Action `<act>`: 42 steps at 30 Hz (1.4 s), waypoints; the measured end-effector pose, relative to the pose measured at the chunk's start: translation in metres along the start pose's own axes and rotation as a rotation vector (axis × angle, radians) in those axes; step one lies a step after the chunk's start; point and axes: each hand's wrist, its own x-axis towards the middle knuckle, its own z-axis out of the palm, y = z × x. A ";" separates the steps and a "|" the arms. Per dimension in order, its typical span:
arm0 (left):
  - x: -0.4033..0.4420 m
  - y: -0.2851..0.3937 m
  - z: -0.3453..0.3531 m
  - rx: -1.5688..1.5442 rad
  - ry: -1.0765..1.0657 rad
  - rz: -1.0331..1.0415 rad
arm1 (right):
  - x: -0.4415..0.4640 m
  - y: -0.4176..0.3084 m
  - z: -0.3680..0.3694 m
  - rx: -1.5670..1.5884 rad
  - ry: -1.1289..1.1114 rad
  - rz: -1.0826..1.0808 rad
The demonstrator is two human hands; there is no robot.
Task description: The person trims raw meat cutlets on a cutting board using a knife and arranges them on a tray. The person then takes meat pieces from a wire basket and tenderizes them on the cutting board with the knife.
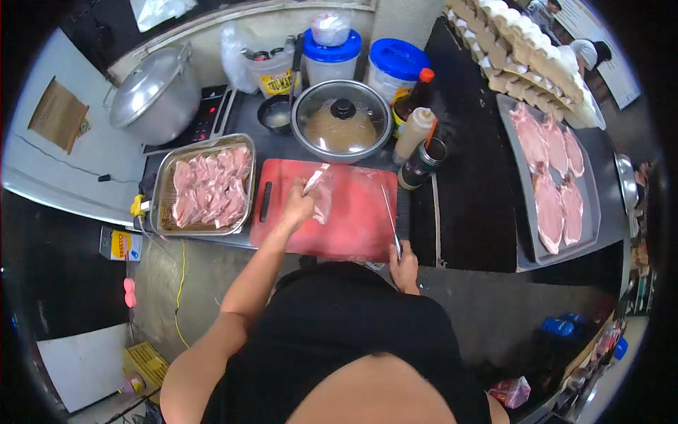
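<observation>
A slice of raw meat with a pale bone end (323, 198) is in my left hand (299, 203), over the left half of the red cutting board (353, 233). My right hand (405, 268) grips the handle of a long knife (390, 215) at the board's lower right corner, its blade pointing away from me along the board's right side. Left of the board, a wire basket in a metal tray (159, 205) holds several pieces of raw meat (210, 187). On the far right, a grey tray (592, 205) carries several larger raw slices (547, 205).
Behind the board stand a glass-lidded pan (342, 120), a small black bowl (274, 113), blue-lidded tubs (399, 60), bottles (414, 134) and a dark jar (422, 164). A large pot (155, 95) is at the back left; egg trays (522, 53) are stacked at the back right.
</observation>
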 end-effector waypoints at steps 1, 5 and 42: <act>-0.010 0.015 -0.003 -0.131 -0.049 -0.063 | 0.000 -0.001 0.001 0.018 -0.003 -0.019; -0.024 0.035 0.008 -0.611 -0.240 -0.265 | -0.005 0.001 0.000 0.043 -0.026 -0.039; 0.009 -0.058 0.024 0.672 0.189 0.482 | -0.032 -0.029 -0.015 -0.195 -0.206 -0.106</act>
